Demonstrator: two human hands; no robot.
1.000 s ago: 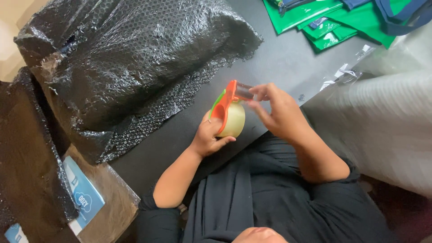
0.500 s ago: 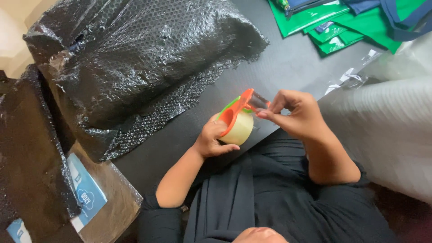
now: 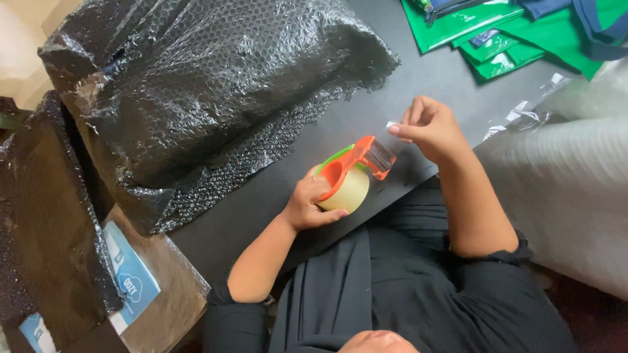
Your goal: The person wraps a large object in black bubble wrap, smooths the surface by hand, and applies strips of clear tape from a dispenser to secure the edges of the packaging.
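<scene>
Left hand point(image 3: 307, 206) grips tape dispenser point(image 3: 350, 175), cutter end pointing up-right; right hand point(image 3: 428, 127) pinches the pulled tape end point(image 3: 390, 125) above the worktop point(image 3: 418, 72).

The left hand point(image 3: 307, 206) is gripping a tape dispenser point(image 3: 350, 176); the right hand point(image 3: 428, 127) is pinching the tape end point(image 3: 391, 125). Black bubble wrap point(image 3: 209, 98) is lying beside them.

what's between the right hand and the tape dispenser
In the head view, a short strip of clear tape spans from the tape dispenser, held in the left hand, to the right hand; behind it, only dark table.
</scene>
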